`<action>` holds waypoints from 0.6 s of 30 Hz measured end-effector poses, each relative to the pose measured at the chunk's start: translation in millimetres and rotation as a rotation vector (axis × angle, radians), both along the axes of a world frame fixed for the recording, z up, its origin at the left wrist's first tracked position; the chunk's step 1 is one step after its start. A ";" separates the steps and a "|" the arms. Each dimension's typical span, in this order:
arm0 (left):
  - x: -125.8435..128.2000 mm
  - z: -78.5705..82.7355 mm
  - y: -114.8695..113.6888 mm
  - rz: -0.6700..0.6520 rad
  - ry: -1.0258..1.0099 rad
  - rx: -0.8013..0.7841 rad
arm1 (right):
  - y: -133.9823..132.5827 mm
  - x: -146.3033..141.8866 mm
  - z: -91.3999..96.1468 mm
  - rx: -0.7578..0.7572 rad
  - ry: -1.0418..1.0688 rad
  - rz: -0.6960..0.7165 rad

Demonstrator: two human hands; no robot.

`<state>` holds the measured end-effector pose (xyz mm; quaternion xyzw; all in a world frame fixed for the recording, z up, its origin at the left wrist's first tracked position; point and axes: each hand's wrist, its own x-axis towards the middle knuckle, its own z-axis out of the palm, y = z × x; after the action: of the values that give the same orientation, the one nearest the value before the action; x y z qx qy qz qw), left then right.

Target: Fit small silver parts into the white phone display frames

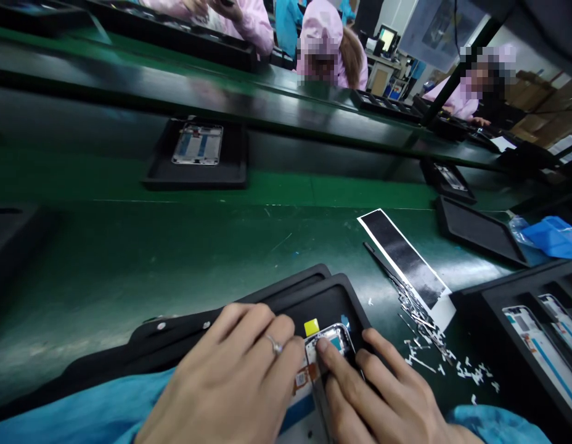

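A phone frame with a yellow tab lies in a black tray at the near edge of the green bench. My left hand, with a ring on one finger, lies flat over the frame's left side. My right hand presses its fingertips on the frame's right edge and upper end. Most of the frame is hidden under both hands. My blue sleeves show at the bottom.
A black strip with a white border and several small white scraps lie to the right. A tray with phone frames stands at the right edge. Another tray with a frame sits on the belt. People in pink work across the line.
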<state>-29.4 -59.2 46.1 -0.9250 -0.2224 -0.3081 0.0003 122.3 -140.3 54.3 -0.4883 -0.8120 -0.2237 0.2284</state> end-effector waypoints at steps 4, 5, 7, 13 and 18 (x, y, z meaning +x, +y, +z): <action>-2.2 -5.4 -2.8 0.050 -0.030 -0.161 | 1.7 -2.5 1.5 0.028 -0.005 -0.041; -2.2 -5.2 -4.0 0.060 -0.017 -0.181 | 2.3 -3.1 1.6 0.030 -0.004 -0.044; -1.7 -3.6 -5.8 0.075 -0.004 -0.216 | 3.3 -3.9 1.6 0.015 -0.001 -0.031; -9.4 -4.4 2.0 -0.006 -0.008 -0.203 | 4.9 -5.6 0.1 -0.027 -0.001 -0.019; -18.7 -2.4 10.6 0.022 0.070 -0.171 | 6.8 -6.2 -0.3 -0.015 0.016 -0.019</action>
<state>-48.1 -48.6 43.7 -0.9294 -0.2577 -0.2556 -0.0674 116.1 -133.5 54.0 -0.4993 -0.8072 -0.2159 0.2292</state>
